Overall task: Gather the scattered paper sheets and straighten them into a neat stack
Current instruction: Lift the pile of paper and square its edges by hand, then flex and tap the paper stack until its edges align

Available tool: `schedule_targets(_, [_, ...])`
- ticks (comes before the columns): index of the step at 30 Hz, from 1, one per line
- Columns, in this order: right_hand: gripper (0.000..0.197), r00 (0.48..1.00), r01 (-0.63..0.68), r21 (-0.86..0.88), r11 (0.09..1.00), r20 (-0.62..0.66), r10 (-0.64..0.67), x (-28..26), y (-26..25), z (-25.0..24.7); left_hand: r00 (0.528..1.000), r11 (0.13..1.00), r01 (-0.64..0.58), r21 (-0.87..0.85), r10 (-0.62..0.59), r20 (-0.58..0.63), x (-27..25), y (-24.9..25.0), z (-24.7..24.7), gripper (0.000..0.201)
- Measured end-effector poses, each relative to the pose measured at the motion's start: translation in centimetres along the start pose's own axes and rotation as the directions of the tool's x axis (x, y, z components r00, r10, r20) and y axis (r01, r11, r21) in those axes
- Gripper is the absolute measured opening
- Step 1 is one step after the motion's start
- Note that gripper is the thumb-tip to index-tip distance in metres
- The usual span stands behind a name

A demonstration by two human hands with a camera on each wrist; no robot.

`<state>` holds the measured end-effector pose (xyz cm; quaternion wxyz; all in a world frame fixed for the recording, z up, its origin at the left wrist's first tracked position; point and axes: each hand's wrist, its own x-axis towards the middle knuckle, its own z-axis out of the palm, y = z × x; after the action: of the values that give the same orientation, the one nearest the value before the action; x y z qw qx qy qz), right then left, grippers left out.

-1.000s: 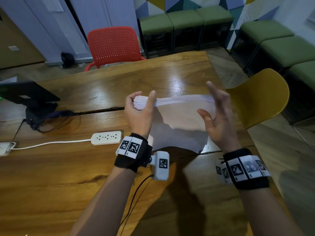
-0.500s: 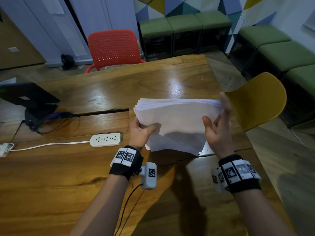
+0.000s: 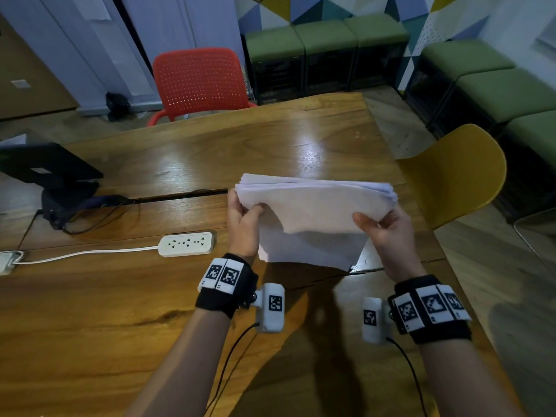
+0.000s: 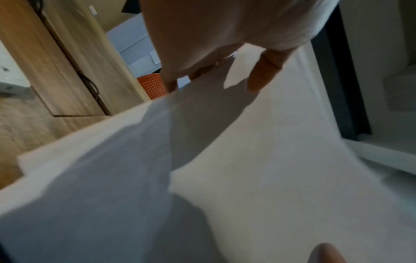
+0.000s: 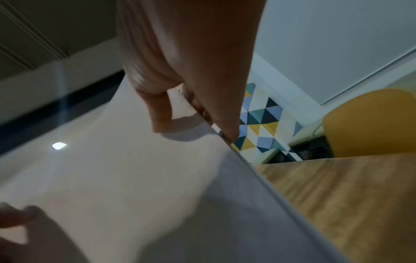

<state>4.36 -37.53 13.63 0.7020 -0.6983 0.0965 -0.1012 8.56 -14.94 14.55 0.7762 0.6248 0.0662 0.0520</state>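
Observation:
A stack of white paper sheets (image 3: 313,206) is held up above the wooden table (image 3: 180,164), its top edges roughly aligned and fanned a little at the right corner. My left hand (image 3: 242,218) grips the stack's left edge, thumb on the near face. My right hand (image 3: 382,227) grips the right edge, thumb in front, fingers behind. In the left wrist view the paper (image 4: 225,160) fills the picture under my fingers (image 4: 263,74). In the right wrist view my thumb (image 5: 159,113) presses the sheet (image 5: 135,178). The lower sheets hang down unevenly.
A white power strip (image 3: 186,243) with its cord lies left of my hands. A black device (image 3: 54,176) with cables stands at the far left. A red chair (image 3: 198,82) is behind the table, a yellow chair (image 3: 454,173) at its right edge.
My hands have closed from an open hold at the stack's ends to a grip on both side edges. The stack has dropped slightly and turned its face toward me.

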Motion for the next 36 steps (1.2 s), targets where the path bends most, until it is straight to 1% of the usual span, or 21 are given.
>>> schedule_targets(2, [0.038, 0.987, -0.126, -0.005, 0.992, 0.100, 0.126, 0.1, 1.0, -0.1, 0.998, 0.996, 0.058, 0.069, -0.060, 0.023, 0.2, -0.3, -0.2, 0.053])
schedule_targets(4, [0.044, 0.970, -0.185, 0.007, 0.983, 0.163, 0.181, 0.4, 1.7, 0.3, 0.994, 0.991, 0.074, 0.114, -0.082, 0.066, 0.5, -0.4, -0.2, 0.061])
schedule_targets(7, [0.038, 0.987, -0.143, -0.044, 0.989, 0.074, 0.145, 1.2, 2.2, 1.0, 0.989, 0.985, 0.110, 0.136, -0.122, 0.078, 0.7, -0.4, 0.3, 0.064])
schedule_targets(8, [0.032, 0.990, -0.131, -0.079, 0.988, 0.035, 0.134, 1.5, 2.2, 1.0, 0.991, 0.981, 0.101, 0.166, -0.113, 0.065, 0.8, -0.3, 0.5, 0.066])
schedule_targets(9, [0.029, 0.992, -0.126, -0.115, 0.985, 0.013, 0.128, 1.8, 2.1, 1.0, 0.997, 0.969, 0.040, 0.245, -0.054, 0.051, 0.9, 0.0, 0.5, 0.072])
schedule_targets(10, [0.028, 0.992, -0.122, -0.148, 0.982, 0.001, 0.123, 1.9, 2.1, 1.1, 0.997, 0.923, -0.079, 0.376, 0.066, 0.048, 0.9, 0.5, 0.4, 0.080])
schedule_targets(11, [0.026, 0.993, -0.117, -0.178, 0.977, -0.003, 0.119, 2.1, 2.2, 1.1, 0.977, 0.832, -0.208, 0.514, 0.203, 0.066, 0.8, 1.5, 0.4, 0.088])
schedule_targets(13, [0.023, 0.995, -0.094, -0.227, 0.969, 0.019, 0.101, 2.0, 1.8, 1.4, 0.897, 0.547, -0.403, 0.734, 0.393, 0.200, 0.2, 4.4, 0.9, 0.097])
schedule_targets(14, [0.022, 0.995, -0.075, -0.238, 0.968, 0.042, 0.087, 2.0, 1.4, 1.6, 0.853, 0.376, -0.480, 0.793, 0.412, 0.321, 0.1, 6.0, 1.2, 0.094])
schedule_targets(15, [0.021, 0.995, -0.052, -0.243, 0.969, 0.072, 0.071, 1.9, 1.1, 1.9, 0.812, 0.220, -0.546, 0.808, 0.374, 0.447, 0.2, 7.3, 1.6, 0.085])
schedule_targets(16, [0.019, 0.993, -0.026, -0.257, 0.966, 0.103, 0.054, 1.8, 0.7, 2.2, 0.775, 0.114, -0.606, 0.787, 0.305, 0.553, 0.5, 7.8, 1.8, 0.071])
schedule_targets(17, [0.015, 0.990, 0.004, -0.268, 0.963, 0.137, 0.034, 1.7, 0.3, 2.5, 0.743, 0.070, -0.654, 0.753, 0.243, 0.623, 0.7, 8.1, 2.0, 0.051])
schedule_targets(19, [0.002, 0.984, 0.029, -0.292, 0.956, 0.175, 0.023, 1.6, -0.3, 2.8, 0.729, 0.134, -0.684, 0.718, 0.179, 0.661, 0.6, 8.1, 2.1, 0.016])
schedule_targets(21, [0.017, 0.985, 0.014, -0.274, 0.962, 0.169, 0.034, 1.6, 0.2, 2.2, 0.755, 0.189, -0.655, 0.732, 0.217, 0.619, 0.4, 7.6, 1.7, 0.005])
schedule_targets(22, [0.020, 0.983, -0.002, -0.286, 0.958, 0.174, 0.054, 1.7, 0.5, 1.6, 0.774, 0.240, -0.631, 0.737, 0.251, 0.581, 0.6, 7.3, 1.2, 0.007])
schedule_targets(25, [0.021, 0.980, -0.049, -0.367, 0.929, 0.164, 0.116, 1.4, 2.3, -1.0, 0.867, 0.562, -0.494, 0.664, 0.265, 0.422, 1.7, 7.6, -1.3, 0.014])
schedule_targets(26, [0.022, 0.980, -0.084, -0.354, 0.931, 0.139, 0.141, 1.1, 2.7, -1.8, 0.881, 0.631, -0.466, 0.620, 0.266, 0.391, 1.9, 8.1, -2.1, 0.013])
schedule_targets(30, [0.020, 0.979, -0.184, -0.204, 0.962, 0.049, 0.198, 0.7, 3.8, -3.9, 0.879, 0.742, -0.457, 0.491, 0.289, 0.380, 2.1, 9.5, -3.8, 0.027])
schedule_targets(32, [0.026, 0.970, -0.241, -0.104, 0.965, -0.008, 0.242, 0.7, 4.1, -4.1, 0.899, 0.766, -0.422, 0.485, 0.285, 0.332, 2.4, 9.0, -4.7, 0.020])
schedule_targets(34, [0.035, 0.963, -0.268, -0.015, 0.963, 0.013, 0.268, 0.9, 4.5, -4.0, 0.930, 0.822, -0.356, 0.445, 0.263, 0.257, 2.8, 8.1, -5.7, 0.009])
schedule_targets(36, [0.038, 0.960, -0.274, 0.031, 0.961, 0.065, 0.271, 0.9, 5.1, -3.6, 0.958, 0.877, -0.280, 0.392, 0.225, 0.180, 2.8, 6.7, -6.1, 0.013])
